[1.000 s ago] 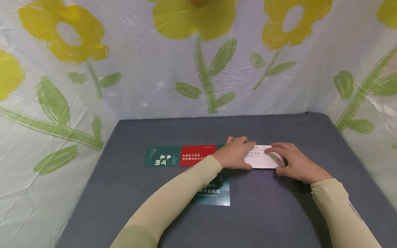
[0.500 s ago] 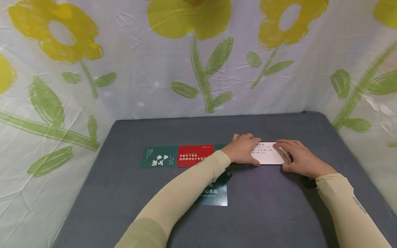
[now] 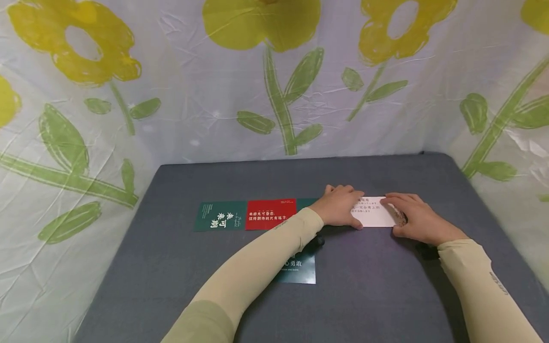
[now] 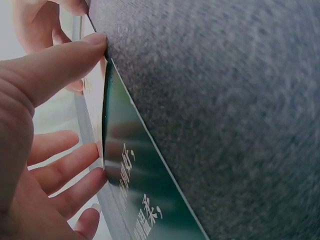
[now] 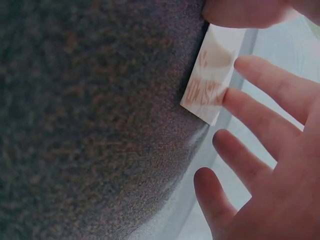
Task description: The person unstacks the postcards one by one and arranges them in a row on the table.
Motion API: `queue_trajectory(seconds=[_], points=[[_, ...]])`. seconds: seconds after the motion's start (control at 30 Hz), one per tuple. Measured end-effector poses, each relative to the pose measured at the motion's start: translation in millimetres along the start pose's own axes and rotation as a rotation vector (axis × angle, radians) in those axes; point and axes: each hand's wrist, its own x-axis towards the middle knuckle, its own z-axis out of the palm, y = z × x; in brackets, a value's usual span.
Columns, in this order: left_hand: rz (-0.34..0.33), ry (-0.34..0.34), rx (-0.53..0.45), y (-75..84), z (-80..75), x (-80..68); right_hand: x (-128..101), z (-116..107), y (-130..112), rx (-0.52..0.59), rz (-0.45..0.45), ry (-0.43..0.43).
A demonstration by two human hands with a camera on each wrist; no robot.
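White card with small unreadable print — both hands' fingers flat, pressing its ends

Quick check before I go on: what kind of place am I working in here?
Probably a makeshift tabletop recording booth: a grey felt-covered table, a crinkled flower-print sheet hung round it, printed cards such as the red card laid in a row.
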Motion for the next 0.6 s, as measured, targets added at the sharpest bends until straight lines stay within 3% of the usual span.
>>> queue_trajectory(seconds=[0.43,0.6], points=[[-0.026,0.025,-0.011,-1.3,2.5,0.8,0.3,-0.3,-1.4,-0.019,0.008,0.006],[-0.022,0.058,-0.041,-1.1,2.1,-7.3,-4.3,3.6,-8.1,-0.006,-0.005,0.047]])
